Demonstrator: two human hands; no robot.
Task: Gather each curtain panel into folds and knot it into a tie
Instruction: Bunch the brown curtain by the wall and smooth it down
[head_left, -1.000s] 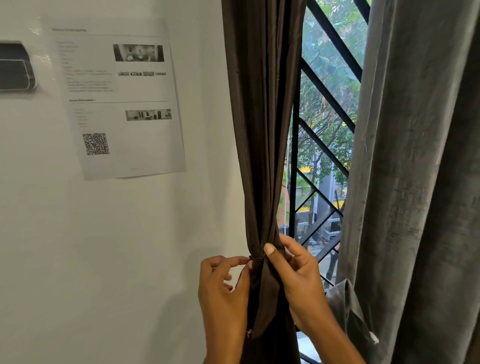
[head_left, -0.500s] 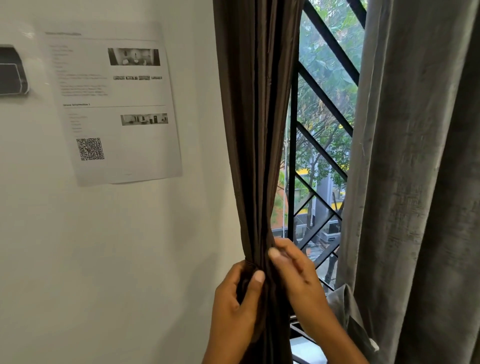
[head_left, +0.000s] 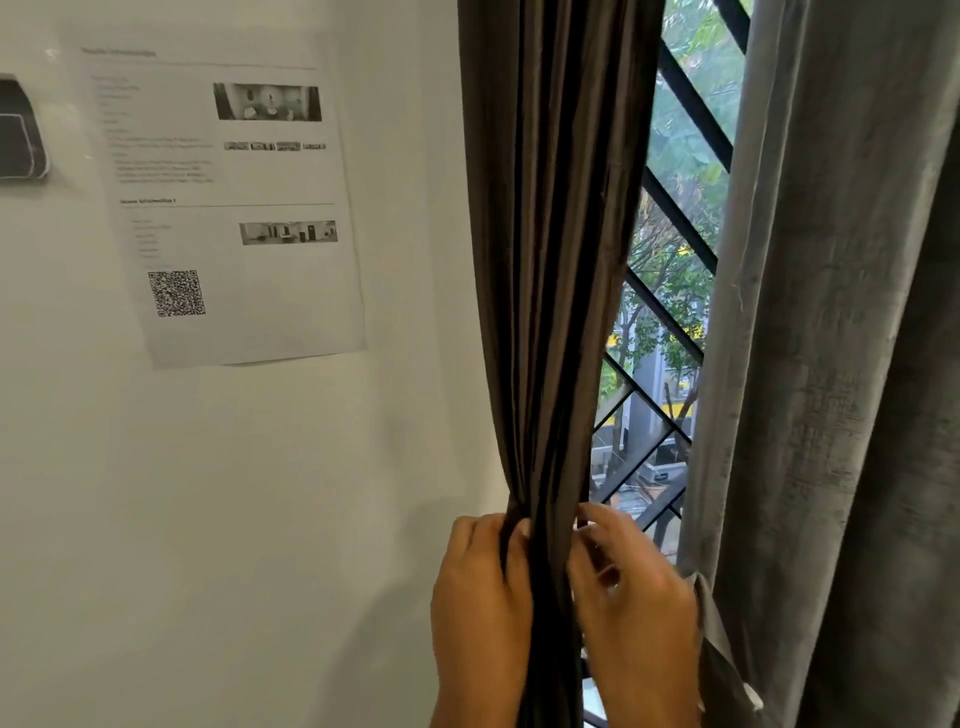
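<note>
A dark brown curtain panel (head_left: 556, 249) hangs in the middle, gathered into narrow vertical folds that pinch together low down. My left hand (head_left: 480, 608) grips the gathered folds from the left, fingers curled into the cloth. My right hand (head_left: 631, 603) presses on the bundle from the right, its fingertips bent onto the fabric at the same height. A grey curtain panel (head_left: 831, 338) hangs loose at the right, with a folded corner of it near my right wrist.
A black diagonal window grille (head_left: 675, 218) shows between the two panels, with trees and a street outside. A printed sheet with a QR code (head_left: 228, 208) is stuck on the white wall at left, beside a dark wall device (head_left: 18, 135).
Both hands have closed in around the brown bundle. The left hand went from pinching a thin tie at the front to wrapping the folds; the view shifted slightly right.
</note>
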